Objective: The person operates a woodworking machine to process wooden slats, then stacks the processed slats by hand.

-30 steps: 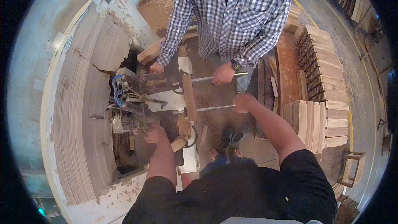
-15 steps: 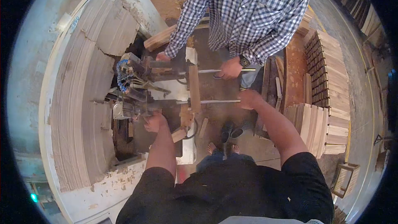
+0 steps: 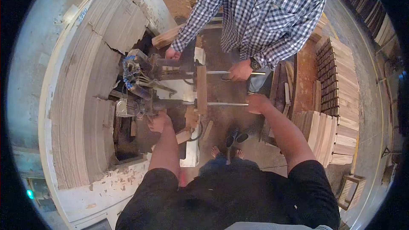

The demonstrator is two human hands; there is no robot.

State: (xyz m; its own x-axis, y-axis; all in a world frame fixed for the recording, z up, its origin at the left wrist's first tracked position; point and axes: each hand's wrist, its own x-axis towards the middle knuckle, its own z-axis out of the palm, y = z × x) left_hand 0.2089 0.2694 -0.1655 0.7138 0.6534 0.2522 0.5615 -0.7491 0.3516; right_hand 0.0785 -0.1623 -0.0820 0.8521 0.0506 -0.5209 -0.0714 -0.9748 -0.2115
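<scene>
- Veneer stacks: left; curved piles with broken edges, flanking the machine.
- Slat stacks: right, on the floor.
- Co-worker: far side, checked shirt; one hand on the far rod, the other at the machine's far edge.
- Machine: centre-left, dusty, hoses showing; its working parts are in shadow.
- Wooden crosspiece: spans both rods.
- Near rod: runs right from the machine to the right hand. Steel by the look, so stiff, smooth, probably slick under dust; best taken at its free right end, fingers fully wrapped.
- Right hand: grip closed round that end.
- Left hand: curled at the machine's near edge. Whether it grips something cannot be told.
</scene>
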